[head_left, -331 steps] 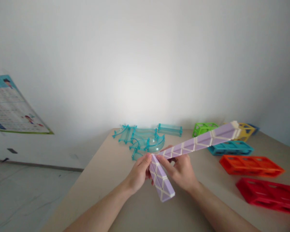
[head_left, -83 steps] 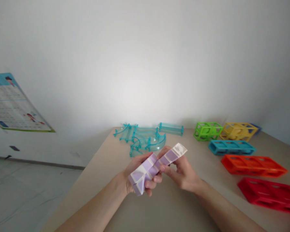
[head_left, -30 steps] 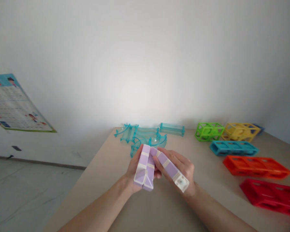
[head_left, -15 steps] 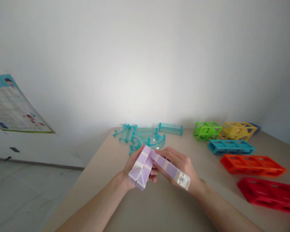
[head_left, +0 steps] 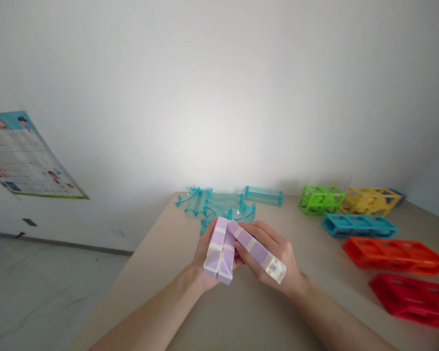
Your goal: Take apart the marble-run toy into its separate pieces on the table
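Note:
In the head view, my left hand (head_left: 202, 261) is closed around a pair of lilac bars (head_left: 215, 253) lying side by side, with cream bands across them. My right hand (head_left: 274, 243) grips a single lilac bar (head_left: 256, 248) of the same banded look, whose near end is whitish and translucent. The far tips of the bars come together, and the single bar slants away to the right. Some fingers of both hands are hidden beneath the bars. Everything I hold is above the table (head_left: 205, 321).
Clear teal track pieces (head_left: 219, 201) lie beyond my hands, with a straight one (head_left: 264, 195) behind. To the right are green (head_left: 320, 199) and yellow (head_left: 369, 201) frames, then teal (head_left: 360, 225), orange (head_left: 395, 254) and red (head_left: 417, 297) ones. A wall stands behind.
The pair in my left hand has turned to point more straight ahead, closing some of the angle to the single bar. The scene has shifted slightly rightward in view.

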